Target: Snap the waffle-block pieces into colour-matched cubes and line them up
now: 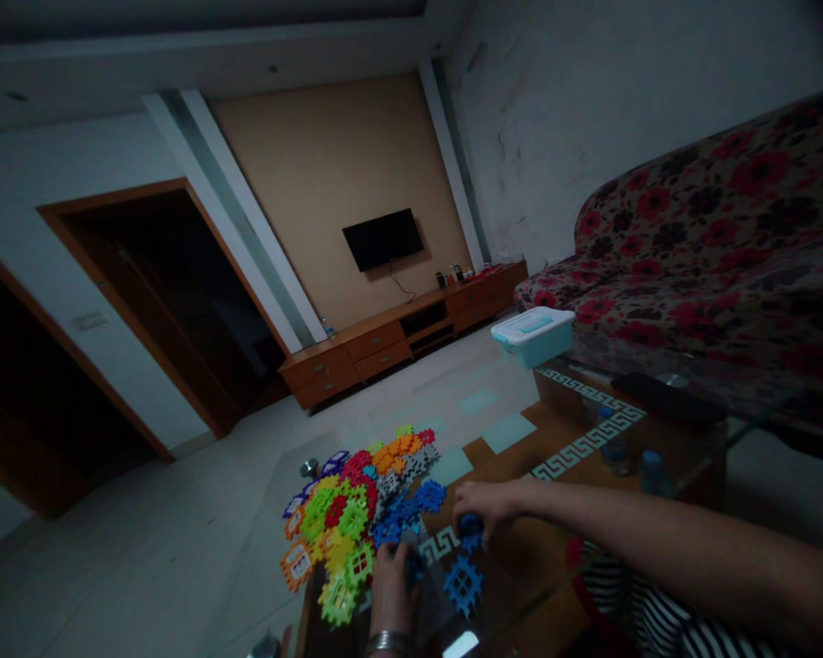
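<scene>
My right hand (488, 508) is closed around a blue interlocking plastic piece (471, 532) above the glass table. My left hand (392, 585), with a silver bracelet at the wrist, has its fingers curled around a dark blue piece (415, 565), mostly hidden and dim. Between and just below the hands lies a blue window-shaped piece (464, 585), flat on the glass. Left of my hands spreads a pile of notched plastic pieces: blue pieces (401, 519), green pieces (325, 507), orange pieces (392, 454) and grey pieces (418, 464), among other colours.
A teal box with a white lid (535, 336) stands at the table's far corner. Bottles (654, 471) show beneath the glass on the right. A small metal object (308, 468) sits beyond the pile. Behind are a floral sofa (658, 265) and a wooden TV cabinet (384, 347).
</scene>
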`<state>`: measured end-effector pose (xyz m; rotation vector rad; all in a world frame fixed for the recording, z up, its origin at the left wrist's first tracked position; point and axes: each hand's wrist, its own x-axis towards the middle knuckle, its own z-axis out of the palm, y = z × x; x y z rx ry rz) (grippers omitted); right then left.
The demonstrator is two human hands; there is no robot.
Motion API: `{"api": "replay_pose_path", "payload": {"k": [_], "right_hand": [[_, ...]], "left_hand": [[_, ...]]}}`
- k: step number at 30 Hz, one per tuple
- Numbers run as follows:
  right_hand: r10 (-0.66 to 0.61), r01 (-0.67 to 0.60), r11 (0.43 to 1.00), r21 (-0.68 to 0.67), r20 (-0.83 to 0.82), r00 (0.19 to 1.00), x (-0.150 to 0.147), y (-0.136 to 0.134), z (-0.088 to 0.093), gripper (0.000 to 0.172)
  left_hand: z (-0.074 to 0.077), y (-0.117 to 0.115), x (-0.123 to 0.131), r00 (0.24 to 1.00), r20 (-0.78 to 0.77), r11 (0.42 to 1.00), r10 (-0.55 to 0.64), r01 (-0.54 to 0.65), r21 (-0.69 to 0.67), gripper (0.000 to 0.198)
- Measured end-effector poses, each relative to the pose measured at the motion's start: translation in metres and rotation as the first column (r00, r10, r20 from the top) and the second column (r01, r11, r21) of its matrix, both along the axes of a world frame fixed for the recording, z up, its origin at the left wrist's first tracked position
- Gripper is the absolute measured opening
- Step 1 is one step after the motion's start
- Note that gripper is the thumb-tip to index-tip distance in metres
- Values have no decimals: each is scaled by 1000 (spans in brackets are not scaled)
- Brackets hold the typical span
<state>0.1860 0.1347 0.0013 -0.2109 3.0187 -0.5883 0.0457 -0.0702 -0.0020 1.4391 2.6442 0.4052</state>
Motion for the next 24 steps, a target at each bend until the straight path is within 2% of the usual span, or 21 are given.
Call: {"api": "replay_pose_path", "payload": {"k": [2,7,13,17,20,24], "right_hand": [[-20,20,999,-25,-10,1000,-1,3,1,57],[-41,37,995,-89,-46,998,7,18,7,75],[17,-20,997,-81,-32,999,16,18,2,70],[3,-4,999,-42,-23,1000,15,9,-4,64],[-31,31,999,-19,-4,1000,14,5,-6,71],[-75,75,997,-14,17,997,11,7,-6,78]], "left_hand": [[3,-3,-6,999,37,999,-27,26,41,41],[11,-15,-16,987,144,985,-68,44,167,22],[15,-33,-28,972,234,984,-10,-31,173,7],[19,-46,-37,979,178,988,95,-115,104,15],[27,-53,-42,984,95,987,149,-154,45,18],[33,-46,-35,993,-21,993,115,-115,-16,24]]}}
